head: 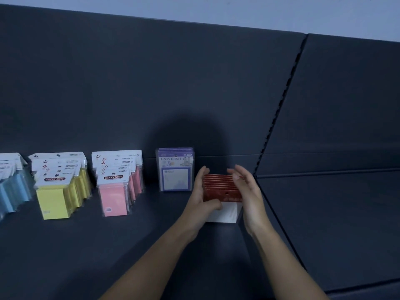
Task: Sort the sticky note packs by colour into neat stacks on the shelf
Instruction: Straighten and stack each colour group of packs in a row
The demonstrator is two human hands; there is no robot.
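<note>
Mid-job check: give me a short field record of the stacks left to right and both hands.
stacks left to right: blue packs, yellow packs, pink packs, purple packs, red packs
surface: dark shelf
left hand: grips the red packs' left side, thumb across the front
right hand: presses their right side, fingers nearly straight
red packs: upright row between the hands, right of the purple packs
</note>
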